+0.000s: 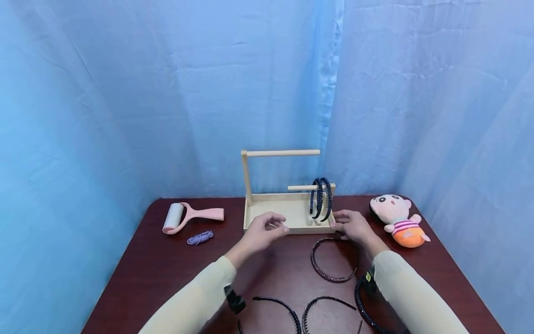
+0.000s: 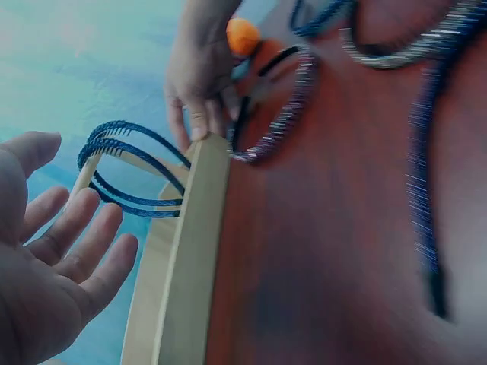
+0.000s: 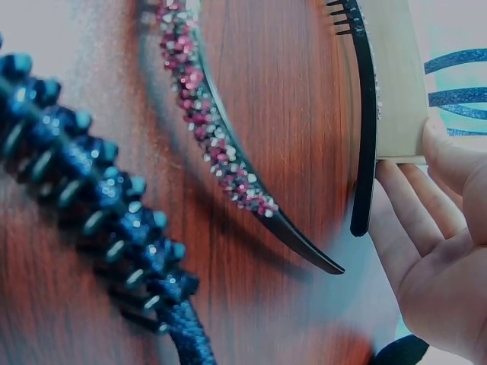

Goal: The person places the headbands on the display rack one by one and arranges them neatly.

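The left hand (image 1: 265,229) is open, palm up in its wrist view, fingers apart and grasping no object; in the head view it appears over the front wall of the wooden rack (image 1: 310,230). The right hand (image 1: 353,226) holds the rack's right front corner between thumb and fingers. The rack stands upright at the far side of the bench (image 1: 137,278), before a blue curtain (image 1: 250,93).

Two blue headbands (image 1: 320,197) hang side by side from its lower rod (image 1: 299,188); the upper rod (image 1: 283,153) extends above. A beaded headband (image 1: 333,279) lies in front of the rack, near the right hand. Two dark headbands (image 1: 325,297) lie at the near side, cut by the frame edge; another headband (image 1: 359,301) lies partly under the right forearm.

At left are a lint roller (image 1: 200,214) and a purple cord (image 1: 200,238); at right, a soft toy (image 1: 398,222).
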`<state>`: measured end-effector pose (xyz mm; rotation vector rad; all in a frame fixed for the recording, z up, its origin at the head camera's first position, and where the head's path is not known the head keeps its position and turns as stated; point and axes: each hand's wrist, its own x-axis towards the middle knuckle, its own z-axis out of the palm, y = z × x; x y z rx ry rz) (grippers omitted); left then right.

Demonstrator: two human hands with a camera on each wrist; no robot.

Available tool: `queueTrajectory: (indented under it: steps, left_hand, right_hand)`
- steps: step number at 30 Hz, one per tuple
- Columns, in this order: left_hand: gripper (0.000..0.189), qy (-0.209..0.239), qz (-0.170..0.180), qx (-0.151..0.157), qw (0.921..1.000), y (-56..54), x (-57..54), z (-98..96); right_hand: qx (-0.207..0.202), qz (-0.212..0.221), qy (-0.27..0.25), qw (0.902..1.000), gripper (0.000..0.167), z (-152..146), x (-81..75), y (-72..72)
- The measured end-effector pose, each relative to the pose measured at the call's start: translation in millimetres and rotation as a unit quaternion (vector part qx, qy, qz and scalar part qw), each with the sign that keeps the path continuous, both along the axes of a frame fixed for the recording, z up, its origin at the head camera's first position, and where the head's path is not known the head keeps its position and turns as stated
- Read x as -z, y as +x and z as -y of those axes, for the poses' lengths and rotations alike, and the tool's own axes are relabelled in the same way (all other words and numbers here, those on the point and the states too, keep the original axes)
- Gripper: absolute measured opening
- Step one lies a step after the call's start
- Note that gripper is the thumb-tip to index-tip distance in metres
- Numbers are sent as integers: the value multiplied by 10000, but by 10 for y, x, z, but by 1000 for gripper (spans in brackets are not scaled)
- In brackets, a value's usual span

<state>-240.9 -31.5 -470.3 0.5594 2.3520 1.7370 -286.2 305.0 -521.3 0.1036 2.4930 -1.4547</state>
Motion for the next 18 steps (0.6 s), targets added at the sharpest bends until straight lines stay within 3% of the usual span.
queueTrajectory:
  steps: [8,18]
  left_hand:
    - [26,-498,-114,395,9979,565,109,438]
    - [27,-838,-192,1155,9896,1170,364,592]
  right_hand:
    - [-70,-83,89,9999,52,-10,-26,-25]
    - [-149,-9,63,9999,53,-13,-3,-25]
